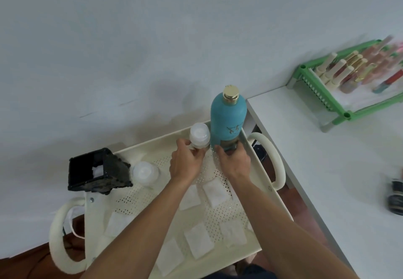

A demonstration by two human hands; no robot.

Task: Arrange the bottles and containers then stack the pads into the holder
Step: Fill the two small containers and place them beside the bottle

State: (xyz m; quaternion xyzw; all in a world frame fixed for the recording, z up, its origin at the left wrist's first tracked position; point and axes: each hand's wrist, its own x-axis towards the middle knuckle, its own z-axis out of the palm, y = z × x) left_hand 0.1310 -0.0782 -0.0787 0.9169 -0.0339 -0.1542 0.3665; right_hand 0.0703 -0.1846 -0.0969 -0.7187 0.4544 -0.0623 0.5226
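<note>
Both hands grip bottles at the far right corner of the cream tray (257, 250): the left hand (186, 163) pinches a small clear bottle (199, 136) by its base, and the right hand (234, 162) wraps the foot of a tall teal bottle (227, 118), which stands upright. One more clear bottle (145, 173) sits beside the black holder (98, 170), which holds one pad. About seven white pads (198, 240) lie scattered on the tray. Both forearms reach straight forward, palms down.

You face a teal bottle (227, 117) with gold cap (231, 92), a cream perforated tray (139, 193), a black holder (98, 170), white pads (198, 240), and a green rack (322, 91).
</note>
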